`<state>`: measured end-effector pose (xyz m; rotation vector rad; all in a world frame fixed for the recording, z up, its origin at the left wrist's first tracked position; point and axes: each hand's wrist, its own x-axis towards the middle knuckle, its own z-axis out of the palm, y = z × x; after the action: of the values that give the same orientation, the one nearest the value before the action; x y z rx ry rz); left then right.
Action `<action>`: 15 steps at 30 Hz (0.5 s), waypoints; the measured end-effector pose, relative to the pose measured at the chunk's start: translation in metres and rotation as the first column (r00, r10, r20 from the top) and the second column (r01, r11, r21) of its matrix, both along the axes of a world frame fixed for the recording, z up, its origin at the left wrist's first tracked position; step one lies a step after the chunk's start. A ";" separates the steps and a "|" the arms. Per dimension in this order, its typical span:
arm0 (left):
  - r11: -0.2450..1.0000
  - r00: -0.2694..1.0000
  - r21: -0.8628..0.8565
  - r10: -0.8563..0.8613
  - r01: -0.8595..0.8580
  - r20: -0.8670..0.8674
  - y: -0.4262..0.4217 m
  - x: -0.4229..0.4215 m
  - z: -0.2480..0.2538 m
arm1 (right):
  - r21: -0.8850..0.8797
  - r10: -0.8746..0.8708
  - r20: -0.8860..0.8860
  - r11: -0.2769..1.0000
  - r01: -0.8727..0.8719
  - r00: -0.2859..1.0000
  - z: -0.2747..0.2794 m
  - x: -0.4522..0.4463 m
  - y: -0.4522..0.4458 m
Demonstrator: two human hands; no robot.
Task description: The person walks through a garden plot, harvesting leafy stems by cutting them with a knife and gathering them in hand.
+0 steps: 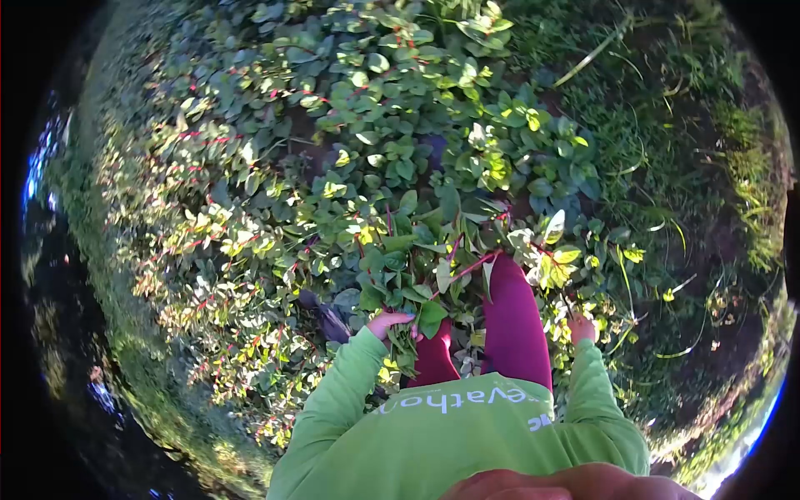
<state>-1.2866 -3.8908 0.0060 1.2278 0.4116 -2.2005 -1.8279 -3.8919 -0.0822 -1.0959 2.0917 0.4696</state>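
My left hand (392, 323) is closed around a bunch of leafy stems (417, 292), held in front of my left leg. Broad green leaves and reddish-pink stems fan out above the hand, and the cut or lower ends hang below it. My right hand (582, 327) is down beside my right leg, among low leafy plants (554, 258). Its fingers are small and partly covered by foliage, so their grip is unclear.
A dense bed of red-stemmed leafy plants (208, 217) spreads ahead and to the left. Grass and weeds (667, 192) grow along the right side. A dark object (327, 318), perhaps a shoe or cloth, lies left of my left hand. My maroon-clad leg (514, 325) stands between the plants.
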 end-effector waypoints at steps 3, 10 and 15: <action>0.988 0.984 0.103 0.101 -0.117 0.146 0.100 0.038 0.022 | -0.075 0.112 0.080 0.991 -0.106 0.990 -0.059 0.007 0.023; 0.963 0.617 0.184 -0.025 -0.196 0.787 0.357 0.021 -0.003 | -0.111 0.687 0.094 0.727 -0.678 0.721 0.034 0.156 -0.112; 0.753 0.265 0.645 -0.653 0.127 0.710 0.514 -0.077 -0.071 | -0.208 0.791 0.074 0.608 -0.766 0.608 0.076 0.252 -0.197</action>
<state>-1.3638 -3.3764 -0.0650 2.8942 0.1169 -1.3046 -1.5759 -4.0893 -0.0064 -2.0862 1.4126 0.5985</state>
